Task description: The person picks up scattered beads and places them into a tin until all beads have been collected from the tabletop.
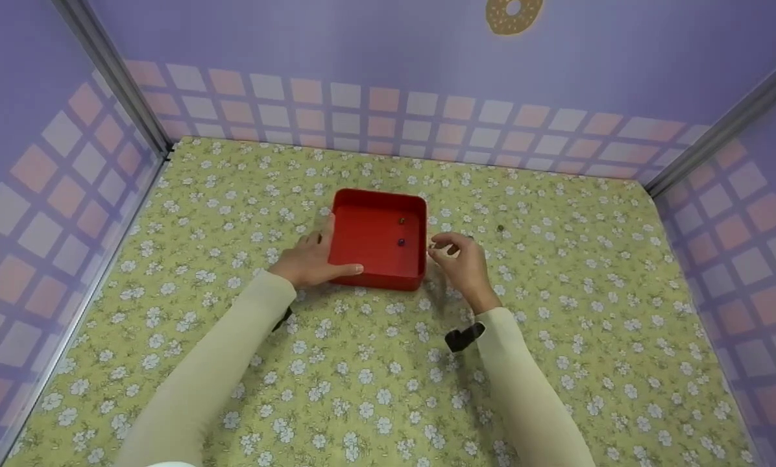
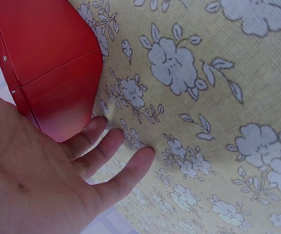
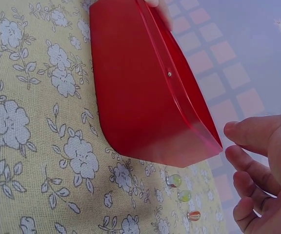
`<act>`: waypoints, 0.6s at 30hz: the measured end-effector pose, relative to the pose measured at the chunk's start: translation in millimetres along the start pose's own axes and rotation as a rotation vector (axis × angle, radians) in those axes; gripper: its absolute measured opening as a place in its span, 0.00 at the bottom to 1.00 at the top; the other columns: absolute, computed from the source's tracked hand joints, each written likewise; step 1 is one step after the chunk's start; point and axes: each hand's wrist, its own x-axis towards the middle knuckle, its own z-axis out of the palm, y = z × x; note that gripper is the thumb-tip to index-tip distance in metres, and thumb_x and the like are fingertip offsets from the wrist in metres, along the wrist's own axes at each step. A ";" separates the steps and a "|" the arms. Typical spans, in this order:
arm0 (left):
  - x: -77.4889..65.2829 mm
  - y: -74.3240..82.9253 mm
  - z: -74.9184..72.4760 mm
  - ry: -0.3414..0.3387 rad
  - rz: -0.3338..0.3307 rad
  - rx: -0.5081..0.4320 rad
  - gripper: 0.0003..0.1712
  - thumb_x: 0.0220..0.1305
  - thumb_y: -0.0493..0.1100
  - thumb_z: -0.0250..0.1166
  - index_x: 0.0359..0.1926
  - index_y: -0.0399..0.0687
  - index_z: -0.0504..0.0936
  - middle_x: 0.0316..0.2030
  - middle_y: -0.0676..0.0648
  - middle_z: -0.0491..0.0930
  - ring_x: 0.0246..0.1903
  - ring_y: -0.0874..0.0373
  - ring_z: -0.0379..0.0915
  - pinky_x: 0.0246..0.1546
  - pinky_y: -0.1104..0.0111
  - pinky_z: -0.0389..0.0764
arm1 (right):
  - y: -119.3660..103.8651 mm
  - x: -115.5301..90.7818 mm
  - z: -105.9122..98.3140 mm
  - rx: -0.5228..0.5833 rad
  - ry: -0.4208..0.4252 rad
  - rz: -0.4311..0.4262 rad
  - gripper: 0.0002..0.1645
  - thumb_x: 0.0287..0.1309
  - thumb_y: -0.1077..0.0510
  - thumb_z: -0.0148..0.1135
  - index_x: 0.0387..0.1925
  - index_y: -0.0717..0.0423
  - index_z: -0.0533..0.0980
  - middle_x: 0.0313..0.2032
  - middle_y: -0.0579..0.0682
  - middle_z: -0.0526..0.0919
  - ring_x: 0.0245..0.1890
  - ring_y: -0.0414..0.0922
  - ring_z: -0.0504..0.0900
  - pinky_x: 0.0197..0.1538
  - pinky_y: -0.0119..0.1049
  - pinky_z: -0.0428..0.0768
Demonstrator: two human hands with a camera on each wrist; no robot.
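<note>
A shallow red box (image 1: 375,281) sits on the flowered cloth, with two small marbles, one yellowish (image 1: 401,221) and one dark blue (image 1: 401,242), near its right wall. My left hand (image 1: 310,259) grips the box at its near left corner, thumb across the front rim and fingers along the outside. In the left wrist view, fingers (image 2: 123,168) slant down beside the red wall. My right hand (image 1: 462,263) is beside the right wall, fingers bent near the rim. The right wrist view shows nothing between its thumb and fingertips.
Two greenish marbles (image 3: 174,181) and an orange one (image 3: 194,215) lie on the cloth beyond the box in the right wrist view. A small dark marble (image 1: 500,227) lies to the right in the head view. Purple checkered panels (image 1: 388,117) enclose the flowered cloth (image 1: 336,402).
</note>
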 end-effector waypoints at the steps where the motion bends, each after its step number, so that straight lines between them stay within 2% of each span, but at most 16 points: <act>1: 0.1 -0.1 0.0 0.000 0.000 0.000 0.70 0.47 0.85 0.51 0.72 0.66 0.16 0.77 0.40 0.35 0.75 0.36 0.36 0.65 0.37 0.60 | 0.2 -0.1 -0.3 0.002 -0.002 0.001 0.15 0.60 0.56 0.65 0.48 0.56 0.82 0.43 0.51 0.84 0.42 0.47 0.76 0.46 0.42 0.75; 9: -0.1 0.5 -0.3 0.005 0.005 0.010 0.73 0.42 0.89 0.48 0.73 0.64 0.17 0.77 0.40 0.35 0.75 0.36 0.38 0.65 0.39 0.61 | 2.7 -0.4 -2.2 0.018 0.000 -0.001 0.13 0.60 0.57 0.66 0.46 0.55 0.82 0.43 0.51 0.84 0.42 0.47 0.76 0.47 0.42 0.75; 18: -1.1 2.2 -1.2 0.001 0.010 -0.001 0.70 0.49 0.84 0.51 0.73 0.63 0.18 0.77 0.39 0.37 0.74 0.36 0.40 0.64 0.40 0.63 | 4.0 0.9 -3.7 0.020 -0.003 0.004 0.13 0.60 0.58 0.66 0.46 0.56 0.82 0.43 0.52 0.84 0.43 0.47 0.76 0.47 0.42 0.75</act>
